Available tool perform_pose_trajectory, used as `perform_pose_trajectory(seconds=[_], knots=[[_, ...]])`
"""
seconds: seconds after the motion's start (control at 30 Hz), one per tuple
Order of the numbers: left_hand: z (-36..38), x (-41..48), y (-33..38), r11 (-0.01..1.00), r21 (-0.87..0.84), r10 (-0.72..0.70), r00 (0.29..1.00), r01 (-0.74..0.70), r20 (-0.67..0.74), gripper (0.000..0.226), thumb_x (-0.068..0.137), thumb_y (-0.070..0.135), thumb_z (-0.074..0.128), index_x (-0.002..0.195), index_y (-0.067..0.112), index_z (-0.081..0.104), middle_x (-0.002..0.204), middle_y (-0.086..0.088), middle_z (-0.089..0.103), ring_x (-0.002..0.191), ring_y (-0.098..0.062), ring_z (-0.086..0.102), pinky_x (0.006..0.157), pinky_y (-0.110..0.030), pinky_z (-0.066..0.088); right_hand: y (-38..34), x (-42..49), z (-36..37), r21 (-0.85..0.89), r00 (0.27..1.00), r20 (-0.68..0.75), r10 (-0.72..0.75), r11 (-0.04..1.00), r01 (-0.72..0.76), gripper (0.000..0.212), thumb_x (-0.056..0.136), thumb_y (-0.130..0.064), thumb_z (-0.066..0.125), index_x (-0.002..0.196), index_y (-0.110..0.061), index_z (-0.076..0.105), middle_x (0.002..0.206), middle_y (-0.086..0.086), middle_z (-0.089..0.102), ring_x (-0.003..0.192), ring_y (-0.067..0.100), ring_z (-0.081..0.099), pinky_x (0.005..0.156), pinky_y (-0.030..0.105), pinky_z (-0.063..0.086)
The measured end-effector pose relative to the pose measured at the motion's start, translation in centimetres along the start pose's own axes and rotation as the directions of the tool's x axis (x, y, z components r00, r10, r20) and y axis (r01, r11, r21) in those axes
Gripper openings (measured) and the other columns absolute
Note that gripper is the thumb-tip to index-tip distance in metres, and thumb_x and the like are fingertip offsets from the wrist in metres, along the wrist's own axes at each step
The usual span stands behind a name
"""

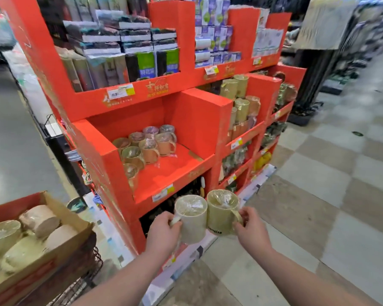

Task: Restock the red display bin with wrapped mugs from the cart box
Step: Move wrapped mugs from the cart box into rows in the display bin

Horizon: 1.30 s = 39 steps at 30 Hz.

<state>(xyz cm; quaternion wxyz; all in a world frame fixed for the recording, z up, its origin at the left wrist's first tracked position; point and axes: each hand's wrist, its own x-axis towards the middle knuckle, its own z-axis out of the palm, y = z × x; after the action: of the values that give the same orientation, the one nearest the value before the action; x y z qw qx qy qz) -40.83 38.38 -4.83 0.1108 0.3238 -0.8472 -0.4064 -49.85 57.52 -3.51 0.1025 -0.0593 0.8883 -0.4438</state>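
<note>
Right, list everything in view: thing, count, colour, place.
display: one, red, centre
bin: one, red, display's middle tier
bin mugs: about eight, tan and pink, wrapped, bin's left rear
packs: many, mixed colours, top tier
box: one, brown, on cart, lower left
box mugs: at least four, cream and tan, lying in box
cart: one, black wire, under box
left mug: one, pale yellow, wrapped, below bin
right mug: one, pale yellow, wrapped, beside left mug
floor: beige checks, right
left hand: grips left mug's handle
right hand: grips right mug's handle
</note>
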Motion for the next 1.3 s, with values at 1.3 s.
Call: perform_pose_trajectory(seconds=[1.3], knots=[[-2.5, 20.7, -2.3, 0.937, -0.188, -0.341, 0.885, 0.294, -0.316, 0.025, 0.083, 0.015, 0.065, 0.066, 0.025, 0.049, 0.078, 0.005, 0.053, 0.07, -0.001, 0.048, 0.063, -0.012, 0.036, -16.2, 30.1, 18.1, -0.062, 0.827, 0.488, -0.281, 0.933, 0.354, 0.025, 0.082, -0.006, 0.057, 0.076, -0.025, 0.043, 0.074, -0.003, 0.059, 0.068, 0.026, 0.057, 0.06, 0.031, 0.042]])
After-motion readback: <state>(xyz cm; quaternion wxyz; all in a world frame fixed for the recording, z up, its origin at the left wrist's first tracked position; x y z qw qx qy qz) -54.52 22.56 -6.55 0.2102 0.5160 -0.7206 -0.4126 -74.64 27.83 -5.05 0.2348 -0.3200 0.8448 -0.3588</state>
